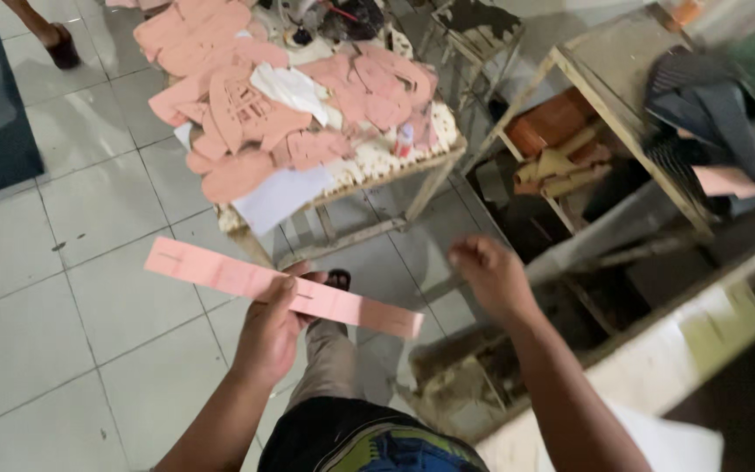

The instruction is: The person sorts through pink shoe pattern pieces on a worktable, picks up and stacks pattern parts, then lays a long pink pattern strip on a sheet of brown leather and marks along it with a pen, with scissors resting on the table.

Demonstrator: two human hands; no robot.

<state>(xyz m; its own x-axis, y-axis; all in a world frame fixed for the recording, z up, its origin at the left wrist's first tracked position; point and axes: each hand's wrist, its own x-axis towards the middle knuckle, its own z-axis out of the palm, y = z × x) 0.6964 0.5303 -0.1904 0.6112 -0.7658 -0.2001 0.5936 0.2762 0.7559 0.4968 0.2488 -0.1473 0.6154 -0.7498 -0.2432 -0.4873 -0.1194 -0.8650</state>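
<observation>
Left hand: the left hand was raised in front of the body, its grip closed around the middle of a long pink strip, thumb on top and fingers curled underneath.
Pink strip: it was a flat, narrow piece held above the tiled floor, running from upper left to lower right, with both ends sticking out free on either side of the hand.
Right hand: the right hand hung in the air to the right of the strip's lower end, near it but not touching; its grip was loose, fingers partly curled, with nothing in it.
Table: a small wooden table stood just beyond the hands, its top covered with a heap of pink cut-out pieces in the same colour as the strip, with some white sheets among them.
Small bottle: a small white bottle with a red cap stood upright near the table's right edge.
Right side: a second wooden bench stood to the right, with brown and tan rolls on its lower shelf; a seated person in dark striped clothing was at it, blurred.
Top left: another person's foot in a dark sandal was on the floor, well apart from the hands.
Below: the person's own leg showed under the strip.
</observation>
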